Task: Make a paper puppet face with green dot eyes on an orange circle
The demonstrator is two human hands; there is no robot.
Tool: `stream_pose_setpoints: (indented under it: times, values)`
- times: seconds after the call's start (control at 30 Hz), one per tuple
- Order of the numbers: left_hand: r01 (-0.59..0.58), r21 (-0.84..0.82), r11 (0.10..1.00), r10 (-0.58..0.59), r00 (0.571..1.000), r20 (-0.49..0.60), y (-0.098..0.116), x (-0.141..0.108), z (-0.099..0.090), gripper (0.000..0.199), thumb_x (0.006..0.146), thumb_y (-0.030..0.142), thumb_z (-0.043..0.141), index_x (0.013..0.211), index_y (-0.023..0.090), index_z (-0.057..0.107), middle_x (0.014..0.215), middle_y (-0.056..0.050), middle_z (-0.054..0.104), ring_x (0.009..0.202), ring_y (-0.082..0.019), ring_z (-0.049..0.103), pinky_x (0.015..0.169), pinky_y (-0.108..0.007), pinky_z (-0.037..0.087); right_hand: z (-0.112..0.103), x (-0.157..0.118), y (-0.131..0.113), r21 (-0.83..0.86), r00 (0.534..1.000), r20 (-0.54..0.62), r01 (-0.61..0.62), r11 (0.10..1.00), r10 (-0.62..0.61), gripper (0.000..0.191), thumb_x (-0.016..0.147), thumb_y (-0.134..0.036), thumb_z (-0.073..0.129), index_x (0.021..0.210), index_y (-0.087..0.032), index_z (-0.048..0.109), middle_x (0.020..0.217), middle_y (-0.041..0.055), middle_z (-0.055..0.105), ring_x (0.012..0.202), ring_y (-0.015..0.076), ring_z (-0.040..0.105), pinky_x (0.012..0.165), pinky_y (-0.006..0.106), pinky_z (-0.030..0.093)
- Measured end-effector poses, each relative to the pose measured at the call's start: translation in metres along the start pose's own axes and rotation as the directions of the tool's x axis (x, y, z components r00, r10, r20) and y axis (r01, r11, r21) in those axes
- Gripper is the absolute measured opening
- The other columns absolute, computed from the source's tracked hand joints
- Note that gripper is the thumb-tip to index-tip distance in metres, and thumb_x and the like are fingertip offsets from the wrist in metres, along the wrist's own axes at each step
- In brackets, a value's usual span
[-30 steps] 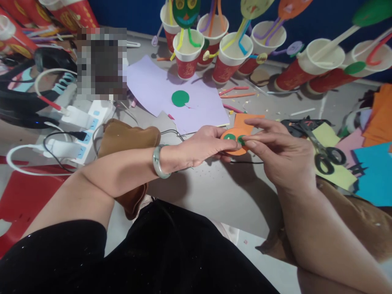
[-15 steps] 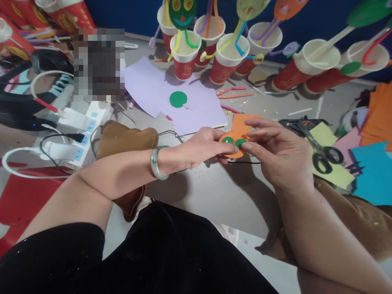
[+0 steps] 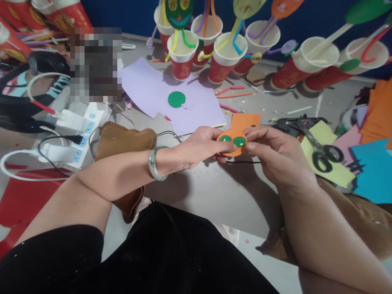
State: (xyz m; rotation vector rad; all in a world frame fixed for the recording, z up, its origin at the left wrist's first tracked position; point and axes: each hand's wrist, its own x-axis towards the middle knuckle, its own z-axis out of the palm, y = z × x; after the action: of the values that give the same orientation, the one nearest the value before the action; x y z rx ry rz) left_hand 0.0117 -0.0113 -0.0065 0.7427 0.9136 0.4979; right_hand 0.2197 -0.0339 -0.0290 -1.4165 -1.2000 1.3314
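Note:
An orange paper oval with two green paper circles on it is held between my hands above the table. My left hand pinches its left side, thumb lying across the front. At the right edge, the thumb and fingers of my right hand are closed on the same oval, beside the right green circle. Each circle carries a small pale mark. Just beyond the oval lies an orange paper piece. A loose green paper circle rests on a lilac sheet.
Red paper cups holding pipe-cleaner figures line the back. Black-handled scissors lie on yellow paper at the right, near blue paper. A power strip with plugged cables and a brown pouch occupy the left.
My right thumb and fingers have shifted from the right green circle toward the oval's edge, so more of that circle shows. My left hand keeps its pinch.

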Motion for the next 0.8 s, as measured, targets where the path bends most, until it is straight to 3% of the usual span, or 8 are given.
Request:
stream_pose_setpoints:
  times: [0.17,0.37,0.8]
  values:
    - [-0.037,0.017,0.999,0.037,0.999,0.001,-0.004,0.001,-0.002,0.019,0.095,0.013,0.076,0.078,0.012,0.069,0.075,0.000,0.070,0.065,-0.005,0.066,0.067,-0.018,0.056,0.003,-0.001,0.000,-0.030,0.999,0.025,0.028,0.999,-0.028,0.024,0.069,-0.032,0.089,0.078,-0.021,0.069,0.093,0.0030,0.073,0.074,0.0126,0.062,0.067,0.028,0.051]
    - [-0.037,0.076,0.996,0.038,0.999,-0.007,-0.005,0.000,0.000,0.021,0.097,0.010,0.073,0.077,0.012,0.067,0.071,0.001,0.067,0.060,-0.003,0.063,0.060,-0.016,0.050,0.009,-0.003,-0.004,-0.076,0.999,0.040,0.028,0.997,-0.025,0.021,0.068,-0.030,0.085,0.076,-0.021,0.069,0.085,0.0016,0.071,0.074,0.0128,0.060,0.068,0.027,0.049]
    - [-0.047,0.177,0.983,0.057,0.997,-0.048,-0.006,0.001,0.002,0.019,0.095,0.011,0.072,0.078,0.013,0.066,0.069,0.001,0.068,0.057,-0.003,0.063,0.060,-0.017,0.051,0.017,-0.007,-0.008,-0.160,0.997,-0.013,0.074,0.984,-0.077,0.011,0.070,-0.029,0.076,0.068,-0.023,0.067,0.082,0.0013,0.071,0.076,0.0154,0.063,0.071,0.030,0.053]
